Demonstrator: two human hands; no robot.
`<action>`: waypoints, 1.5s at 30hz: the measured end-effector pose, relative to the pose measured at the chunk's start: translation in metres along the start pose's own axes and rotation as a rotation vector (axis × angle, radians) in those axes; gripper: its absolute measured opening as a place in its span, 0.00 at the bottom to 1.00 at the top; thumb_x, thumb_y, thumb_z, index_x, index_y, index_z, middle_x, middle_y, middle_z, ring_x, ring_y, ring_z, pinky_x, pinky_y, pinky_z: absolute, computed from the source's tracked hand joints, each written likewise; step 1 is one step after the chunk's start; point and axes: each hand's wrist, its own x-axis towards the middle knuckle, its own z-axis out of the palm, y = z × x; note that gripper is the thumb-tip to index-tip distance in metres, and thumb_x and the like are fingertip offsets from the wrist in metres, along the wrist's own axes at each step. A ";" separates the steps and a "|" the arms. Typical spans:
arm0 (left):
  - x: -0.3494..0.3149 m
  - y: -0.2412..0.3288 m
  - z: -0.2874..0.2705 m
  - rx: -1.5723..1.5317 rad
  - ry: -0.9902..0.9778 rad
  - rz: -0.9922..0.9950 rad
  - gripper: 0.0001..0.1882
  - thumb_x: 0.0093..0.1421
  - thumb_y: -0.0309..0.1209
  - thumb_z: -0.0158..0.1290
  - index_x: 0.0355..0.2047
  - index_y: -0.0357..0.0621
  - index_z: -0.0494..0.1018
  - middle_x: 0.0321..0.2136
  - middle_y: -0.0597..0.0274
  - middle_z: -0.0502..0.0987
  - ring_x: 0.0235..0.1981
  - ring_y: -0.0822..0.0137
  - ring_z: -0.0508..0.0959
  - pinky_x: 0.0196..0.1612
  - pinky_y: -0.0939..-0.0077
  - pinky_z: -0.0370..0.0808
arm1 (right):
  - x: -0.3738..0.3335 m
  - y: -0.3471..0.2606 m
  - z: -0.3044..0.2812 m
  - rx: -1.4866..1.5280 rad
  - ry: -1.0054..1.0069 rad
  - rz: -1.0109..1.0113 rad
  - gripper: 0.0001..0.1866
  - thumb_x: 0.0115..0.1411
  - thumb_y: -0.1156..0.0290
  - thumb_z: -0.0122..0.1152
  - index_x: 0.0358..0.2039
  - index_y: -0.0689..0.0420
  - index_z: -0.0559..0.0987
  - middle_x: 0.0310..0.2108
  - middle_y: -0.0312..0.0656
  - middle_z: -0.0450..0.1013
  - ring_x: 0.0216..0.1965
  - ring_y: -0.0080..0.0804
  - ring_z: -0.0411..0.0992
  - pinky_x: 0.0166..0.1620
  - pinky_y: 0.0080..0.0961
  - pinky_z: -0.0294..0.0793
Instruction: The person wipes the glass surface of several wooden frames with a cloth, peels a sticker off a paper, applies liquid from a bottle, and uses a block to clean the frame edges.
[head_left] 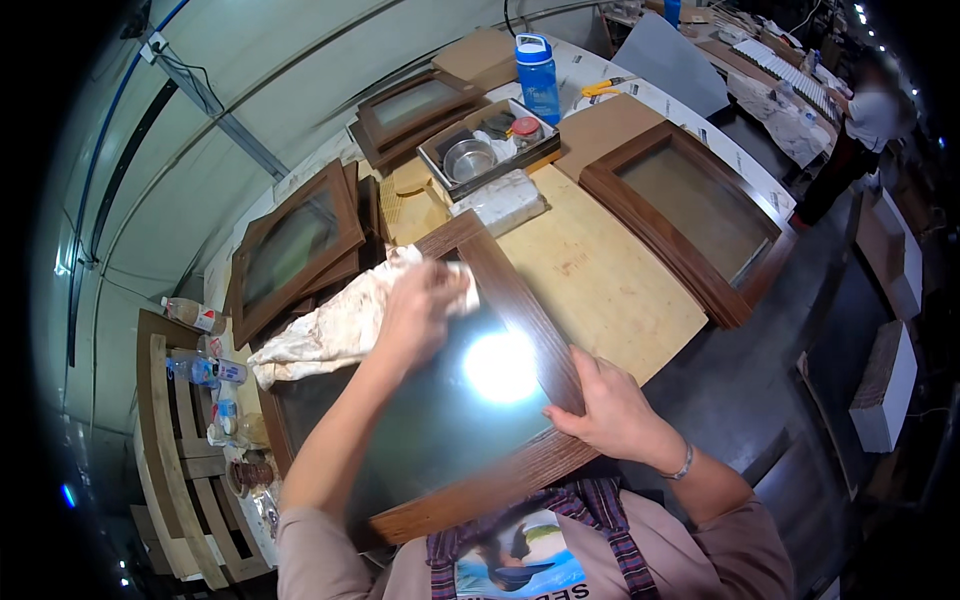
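Note:
A brown wood-framed glass panel (440, 440) lies tilted in front of me, with a bright light reflected in its glass. My left hand (420, 305) is closed on a stained white cloth (335, 322) and presses it to the glass near the far edge of the frame. Part of the cloth trails off to the left over the panel. My right hand (612, 405) grips the right side of the wooden frame, thumb on top near the lower right corner; its other fingertips are partly hidden.
Stacked framed panels stand at left (300, 240), far left (415, 105) and right (690, 210). A tray (490, 165) with a metal tin, a blue bottle (538, 85) and yellow-handled scissors (605, 88) sit at the back. Bottles (195, 370) line the left; another person (865, 125) stands far right.

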 end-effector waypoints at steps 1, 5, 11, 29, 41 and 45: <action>-0.014 0.006 -0.005 -0.083 -0.037 0.027 0.21 0.47 0.13 0.52 0.40 0.42 0.83 0.39 0.50 0.76 0.41 0.51 0.77 0.44 0.59 0.74 | 0.000 0.001 0.001 -0.004 0.007 -0.001 0.32 0.57 0.58 0.68 0.50 0.70 0.66 0.37 0.65 0.74 0.40 0.63 0.74 0.44 0.51 0.74; -0.032 -0.024 -0.029 0.342 0.064 -0.082 0.17 0.50 0.16 0.54 0.40 0.42 0.83 0.35 0.53 0.78 0.37 0.56 0.78 0.37 0.60 0.67 | -0.001 -0.005 0.003 -0.015 -0.006 0.004 0.33 0.57 0.57 0.67 0.51 0.70 0.66 0.37 0.65 0.74 0.40 0.63 0.74 0.44 0.50 0.74; -0.009 0.008 -0.012 0.136 0.005 0.033 0.20 0.48 0.15 0.55 0.39 0.46 0.85 0.35 0.55 0.78 0.40 0.56 0.78 0.42 0.62 0.72 | 0.001 -0.003 -0.001 0.000 -0.011 0.034 0.32 0.57 0.58 0.67 0.50 0.70 0.66 0.37 0.65 0.74 0.40 0.63 0.75 0.44 0.50 0.75; -0.007 -0.034 -0.020 0.192 0.012 -0.155 0.18 0.49 0.16 0.57 0.38 0.48 0.86 0.34 0.52 0.78 0.36 0.53 0.79 0.38 0.61 0.77 | 0.003 -0.008 0.000 0.034 0.014 -0.029 0.31 0.56 0.60 0.68 0.50 0.70 0.67 0.36 0.64 0.75 0.39 0.63 0.75 0.44 0.50 0.75; -0.091 0.004 -0.058 0.200 -0.090 -0.121 0.23 0.41 0.15 0.60 0.42 0.37 0.81 0.37 0.54 0.77 0.38 0.53 0.79 0.40 0.62 0.79 | 0.003 -0.005 0.005 0.028 0.015 -0.010 0.35 0.55 0.61 0.68 0.55 0.72 0.66 0.41 0.66 0.75 0.44 0.63 0.75 0.47 0.48 0.75; -0.054 0.073 -0.026 0.009 -0.226 0.121 0.26 0.42 0.23 0.63 0.46 0.43 0.78 0.37 0.54 0.74 0.38 0.53 0.77 0.40 0.57 0.77 | 0.002 -0.010 -0.006 0.061 -0.027 0.095 0.34 0.56 0.67 0.69 0.57 0.73 0.66 0.41 0.63 0.76 0.44 0.59 0.76 0.47 0.40 0.75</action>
